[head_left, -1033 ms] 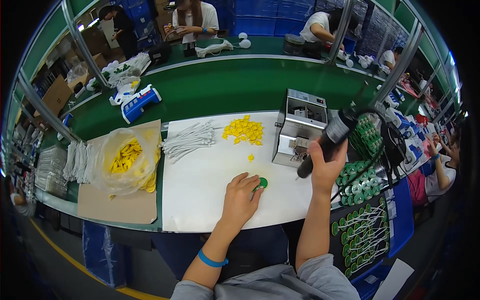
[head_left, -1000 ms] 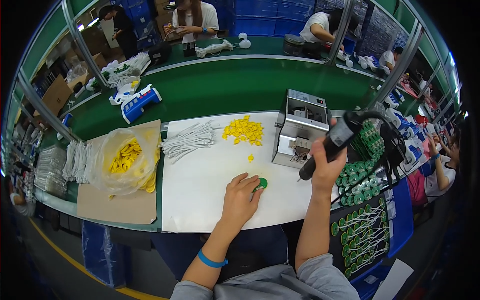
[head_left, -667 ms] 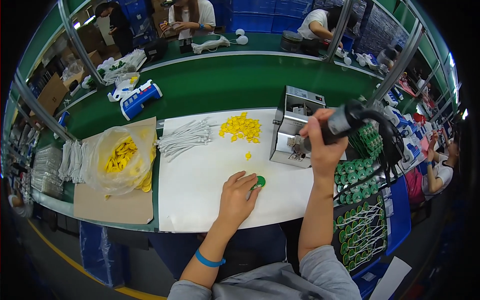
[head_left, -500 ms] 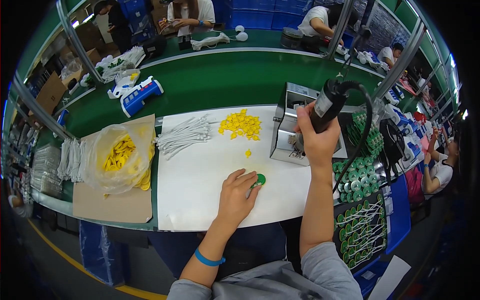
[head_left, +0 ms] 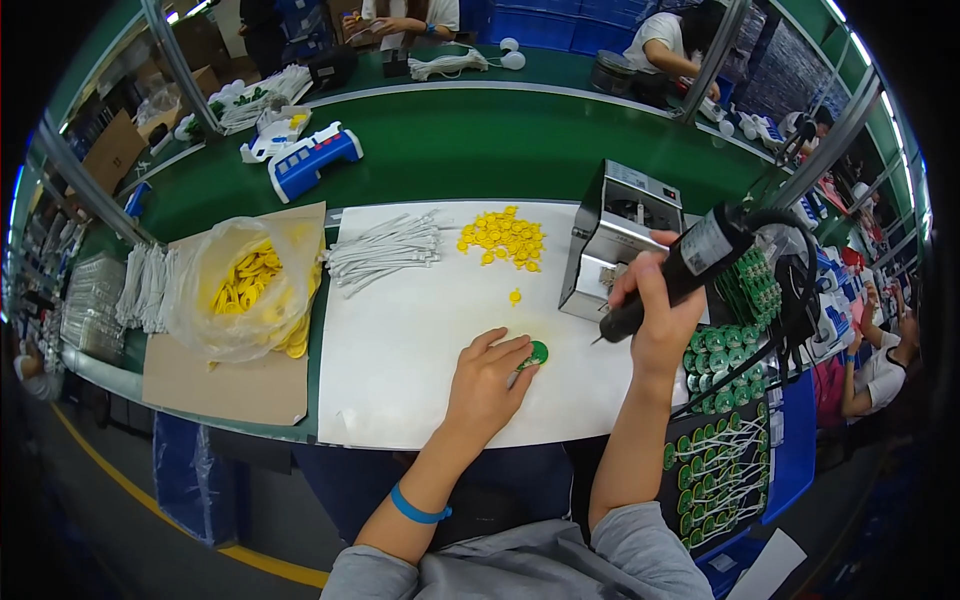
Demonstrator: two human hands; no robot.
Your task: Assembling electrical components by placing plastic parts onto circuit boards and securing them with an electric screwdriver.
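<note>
Fingers bent around a round green circuit board (head_left: 540, 352), my left hand (head_left: 485, 385) steadies it on the white work sheet (head_left: 400, 370). My right hand (head_left: 662, 325) grips a black corded electric screwdriver (head_left: 705, 248), tilted with its thin bit pointing down and left, clear of the board. Just behind that hand stands a metal screw feeder (head_left: 592, 240). One yellow plastic piece (head_left: 515, 296) lies alone beyond the board. A pile of the same yellow pieces (head_left: 505, 238) is farther back, beside a bundle of white cable pieces (head_left: 385, 252).
At left, a clear bag of yellow parts (head_left: 235, 300) sits on cardboard (head_left: 225, 395). Rows of round boards (head_left: 722, 355) and wired boards (head_left: 715, 465) occupy the right side. A blue-and-white plastic housing (head_left: 315, 165) lies on the green belt (head_left: 450, 145). Other people work beyond.
My right hand has drawn the screwdriver out of the screw feeder, toward me, exposing its bit. My left hand still holds the board. The whole view has shifted slightly.
</note>
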